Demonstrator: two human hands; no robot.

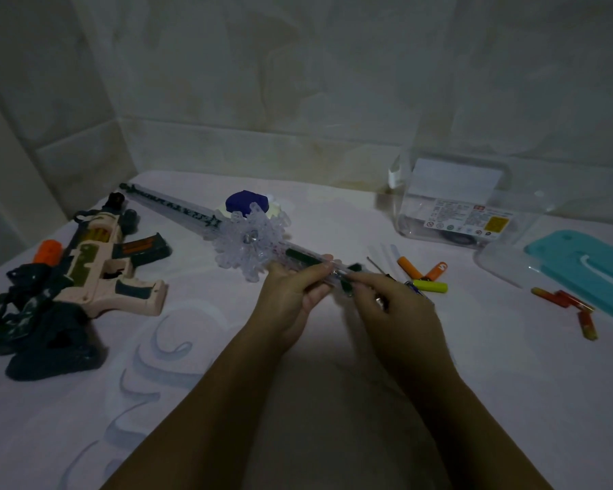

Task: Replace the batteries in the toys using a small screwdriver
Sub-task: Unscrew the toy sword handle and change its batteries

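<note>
Mid-frame, left hand grips the snowflake wand, right hand pinches perhaps its battery cover; next, correctly oriented batteries.

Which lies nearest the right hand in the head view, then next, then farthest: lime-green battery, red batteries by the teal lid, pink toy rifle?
1. Lime-green cylindrical battery, just right of the right hand.
2. Red batteries, farther right by the teal plastic lid.
3. Pink plastic toy rifle, far left.
</note>
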